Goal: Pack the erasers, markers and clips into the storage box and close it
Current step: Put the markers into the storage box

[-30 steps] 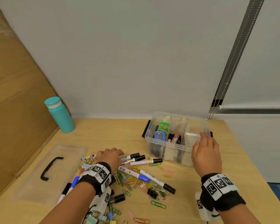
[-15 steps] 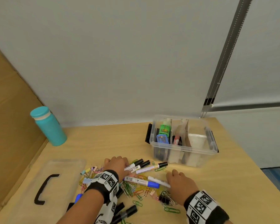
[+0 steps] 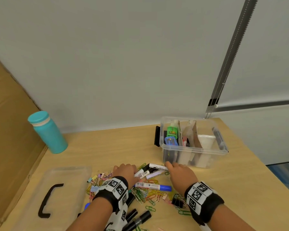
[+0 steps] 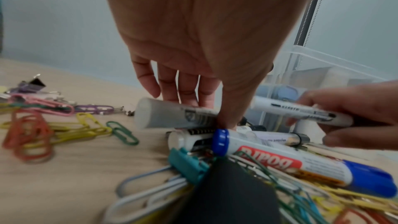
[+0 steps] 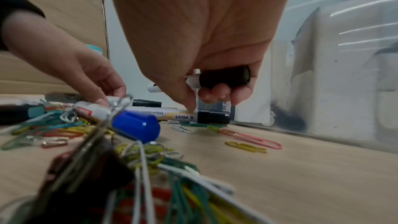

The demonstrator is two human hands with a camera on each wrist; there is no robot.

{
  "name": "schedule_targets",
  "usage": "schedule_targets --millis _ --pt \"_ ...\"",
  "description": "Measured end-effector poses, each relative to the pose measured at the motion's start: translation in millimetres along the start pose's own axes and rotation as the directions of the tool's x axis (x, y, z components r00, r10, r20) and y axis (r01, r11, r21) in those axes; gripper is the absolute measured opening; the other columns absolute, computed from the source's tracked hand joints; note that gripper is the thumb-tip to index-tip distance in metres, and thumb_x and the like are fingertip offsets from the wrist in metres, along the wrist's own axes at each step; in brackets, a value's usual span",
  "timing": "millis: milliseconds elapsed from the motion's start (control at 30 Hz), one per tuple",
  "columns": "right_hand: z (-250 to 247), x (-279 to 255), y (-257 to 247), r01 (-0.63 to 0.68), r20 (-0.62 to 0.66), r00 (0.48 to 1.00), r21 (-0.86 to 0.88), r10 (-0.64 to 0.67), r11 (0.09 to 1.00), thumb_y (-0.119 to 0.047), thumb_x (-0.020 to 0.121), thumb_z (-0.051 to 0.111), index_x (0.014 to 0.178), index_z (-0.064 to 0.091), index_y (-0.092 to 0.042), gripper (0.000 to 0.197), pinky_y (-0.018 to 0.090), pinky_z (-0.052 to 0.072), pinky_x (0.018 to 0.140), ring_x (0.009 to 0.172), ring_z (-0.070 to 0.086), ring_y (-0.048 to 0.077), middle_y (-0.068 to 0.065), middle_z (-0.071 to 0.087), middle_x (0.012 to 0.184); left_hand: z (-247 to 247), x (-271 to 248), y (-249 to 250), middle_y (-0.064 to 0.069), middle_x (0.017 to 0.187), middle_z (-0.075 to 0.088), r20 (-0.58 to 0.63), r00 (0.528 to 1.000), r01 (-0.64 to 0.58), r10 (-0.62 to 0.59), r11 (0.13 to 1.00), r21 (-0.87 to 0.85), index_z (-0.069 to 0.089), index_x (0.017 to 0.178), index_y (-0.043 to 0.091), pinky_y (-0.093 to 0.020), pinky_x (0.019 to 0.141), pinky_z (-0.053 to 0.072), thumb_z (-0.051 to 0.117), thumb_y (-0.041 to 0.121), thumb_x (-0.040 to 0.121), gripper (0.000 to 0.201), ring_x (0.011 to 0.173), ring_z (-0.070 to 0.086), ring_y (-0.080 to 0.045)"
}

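The clear storage box (image 3: pixel 207 151) stands open at the back right, with cardboard dividers, sharpeners and a white eraser inside. Several white markers (image 3: pixel 154 171) lie in front of it amid a heap of coloured paper clips (image 3: pixel 145 194). My left hand (image 3: pixel 128 170) pinches one white marker (image 4: pixel 172 116) between fingers and thumb. My right hand (image 3: pixel 172 167) curls round a black-capped marker (image 5: pixel 224 76), and its thumb touches another marker (image 5: pixel 187 116) on the table. A blue-capped marker (image 3: pixel 153 186) lies between my wrists.
The box's clear lid (image 3: pixel 68 177) with a black handle lies at the left. A teal bottle (image 3: pixel 47 132) stands at the back left by a cardboard wall (image 3: pixel 8 130). More black markers (image 3: pixel 137 217) and binder clips (image 3: pixel 178 201) lie near the front edge.
My right hand has come down from the box to the marker pile and closed round a black-capped marker. My left hand has stayed at the markers.
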State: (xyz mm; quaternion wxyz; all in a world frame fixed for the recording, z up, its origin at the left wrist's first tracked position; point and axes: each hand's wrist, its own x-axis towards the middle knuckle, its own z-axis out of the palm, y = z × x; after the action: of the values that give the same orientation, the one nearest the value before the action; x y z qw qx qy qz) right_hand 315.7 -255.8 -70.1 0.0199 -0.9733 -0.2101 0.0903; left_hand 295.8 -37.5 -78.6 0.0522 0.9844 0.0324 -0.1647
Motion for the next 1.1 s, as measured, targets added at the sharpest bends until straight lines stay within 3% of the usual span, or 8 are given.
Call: schedule_targets --millis 167,300,500,567,667,867,1000,1100 --pt "1.2 7.7 -1.7 -0.011 0.041 0.999 -0.081 0.015 0.997 -0.010 0.090 0.051 0.134 0.039 -0.018 0.046 0.037 0.043 0.097 0.117 0.051 0.029 0.011 0.050 0.130 -1.5 -2.7 -0.9 -0.002 0.117 0.061 0.017 1.000 -0.005 0.005 1.000 0.017 0.056 0.118 0.023 -0.040 0.102 0.030 0.048 0.043 0.092 0.034 0.114 0.050 -0.024" --pt "-0.1 -3.7 5.5 0.014 -0.003 1.000 -0.021 -0.014 1.000 -0.024 0.094 0.050 0.130 0.044 -0.020 0.037 0.034 0.045 0.089 0.108 0.052 0.026 0.010 0.041 0.131 -1.4 -7.4 -2.4 -0.006 0.123 0.056 0.036 0.999 -0.012 0.010 0.999 0.045 0.052 0.121 0.017 -0.042 0.103 0.030 0.043 0.039 0.095 0.035 0.118 0.046 -0.027" --pt "-37.6 -40.7 31.7 0.070 -0.057 0.997 0.278 -0.056 0.958 -0.039 0.092 0.052 0.106 0.055 -0.029 0.018 0.026 0.046 0.070 0.078 0.052 0.011 -0.009 0.053 0.092 -1.9 -14.4 -4.9 -0.006 0.127 0.053 -0.012 1.000 0.027 -0.027 0.998 -0.052 0.045 0.124 0.016 -0.040 0.102 0.031 0.036 0.033 0.098 0.032 0.119 0.045 -0.026" --pt "-54.7 -50.7 42.8 0.097 -0.100 0.993 0.362 -0.065 0.927 -0.041 0.090 0.055 0.095 0.058 -0.030 0.012 0.024 0.045 0.064 0.070 0.055 0.008 -0.010 0.058 0.081 -3.4 -17.6 -6.8 -0.006 0.120 0.057 -0.033 0.999 0.033 -0.037 0.993 -0.115 0.043 0.123 0.018 -0.038 0.099 0.032 0.035 0.032 0.098 0.029 0.114 0.049 -0.025" --pt "-76.5 -60.6 54.4 0.153 -0.196 0.979 0.522 -0.056 0.839 -0.034 0.089 0.061 0.094 0.060 -0.031 0.006 0.017 0.043 0.056 0.061 0.054 0.005 -0.007 0.062 0.075 -5.9 -22.7 -8.9 -0.001 0.104 0.060 -0.083 0.995 0.037 -0.055 0.978 -0.204 0.041 0.119 0.021 -0.037 0.093 0.034 0.036 0.033 0.099 0.024 0.100 0.054 -0.023" --pt "-105.8 -55.2 70.4 0.273 -0.425 0.887 0.797 0.181 0.539 -0.023 0.082 0.071 0.083 0.058 -0.018 0.013 0.011 0.042 0.054 0.058 0.052 -0.001 -0.006 0.060 0.073 -8.0 -29.4 -4.7 0.006 0.082 0.057 -0.164 0.984 0.018 -0.072 0.950 -0.310 0.038 0.114 0.024 -0.033 0.075 0.037 0.036 0.036 0.100 0.019 0.075 0.053 -0.019" --pt "-121.9 -26.6 84.2 0.299 -0.523 0.753 0.813 0.400 0.500 -0.024 0.078 0.075 0.081 0.059 -0.012 0.020 0.011 0.043 0.056 0.057 0.048 0.000 -0.004 0.056 0.070 -10.5 -35.4 3.0 0.009 0.073 0.053 -0.176 0.981 0.015 -0.081 0.937 -0.350 0.037 0.110 0.025 -0.032 0.067 0.033 0.036 0.034 0.100 0.014 0.068 0.051 -0.018" --pt "-129.0 1.9 92.8 0.229 -0.494 0.755 0.815 0.431 0.532 -0.031 0.079 0.074 0.082 0.061 -0.009 0.025 0.021 0.040 0.057 0.061 0.050 0.012 0.002 0.058 0.071 -12.2 -39.4 6.6 0.007 0.082 0.061 -0.163 0.981 0.035 -0.103 0.927 -0.373 0.036 0.113 0.024 -0.032 0.069 0.035 0.036 0.034 0.100 0.016 0.073 0.055 -0.019"
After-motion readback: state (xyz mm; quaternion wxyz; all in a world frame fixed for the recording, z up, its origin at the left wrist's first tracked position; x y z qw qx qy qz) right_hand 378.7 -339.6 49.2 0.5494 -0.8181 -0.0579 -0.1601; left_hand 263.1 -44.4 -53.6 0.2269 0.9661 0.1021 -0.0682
